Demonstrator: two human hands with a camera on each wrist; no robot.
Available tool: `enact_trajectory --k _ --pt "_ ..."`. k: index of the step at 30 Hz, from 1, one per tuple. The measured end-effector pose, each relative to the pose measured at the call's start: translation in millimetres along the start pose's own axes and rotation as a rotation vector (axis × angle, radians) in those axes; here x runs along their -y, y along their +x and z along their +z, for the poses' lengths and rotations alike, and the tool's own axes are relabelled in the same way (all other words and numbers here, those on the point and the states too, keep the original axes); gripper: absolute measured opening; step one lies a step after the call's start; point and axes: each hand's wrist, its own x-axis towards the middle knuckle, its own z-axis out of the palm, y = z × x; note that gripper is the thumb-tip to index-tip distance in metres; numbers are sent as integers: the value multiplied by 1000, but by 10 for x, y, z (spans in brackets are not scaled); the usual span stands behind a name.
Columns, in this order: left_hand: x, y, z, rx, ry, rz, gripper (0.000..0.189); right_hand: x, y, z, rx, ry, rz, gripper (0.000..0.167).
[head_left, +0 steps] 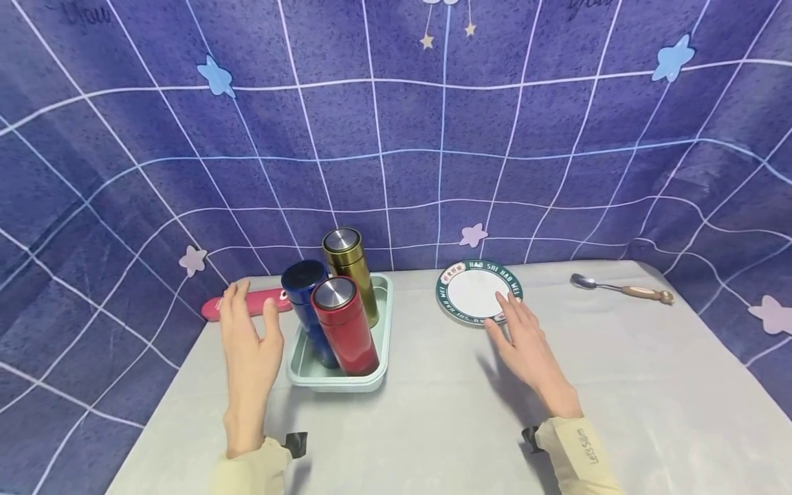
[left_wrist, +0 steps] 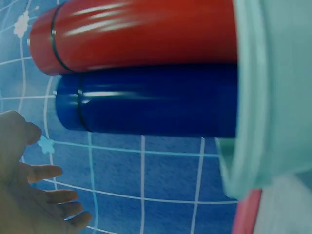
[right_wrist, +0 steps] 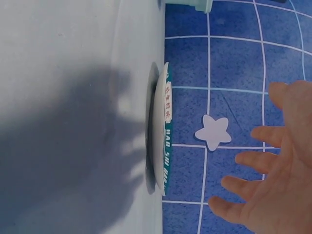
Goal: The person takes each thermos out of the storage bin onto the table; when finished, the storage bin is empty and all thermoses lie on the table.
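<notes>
Tabletop under hands, starry curtain behind

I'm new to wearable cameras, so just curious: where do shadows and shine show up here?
Head view: a soft shadow on the table below the right hand; left wrist view: streaks of glare along the red bottle, a smaller glint on the blue bottle; right wrist view: a large shadow with finger shapes pointing toward the plate.
</notes>
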Motion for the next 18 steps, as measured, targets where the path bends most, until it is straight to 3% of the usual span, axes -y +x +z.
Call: enact_trajectory --k 13,18 --pt "355 -186 21 67 17 -56 46 2 -20 23 -20 25 -38 63" --pt "430 -258 15 145 -16 -153 47 15 -35 20 -5 35 -24 63"
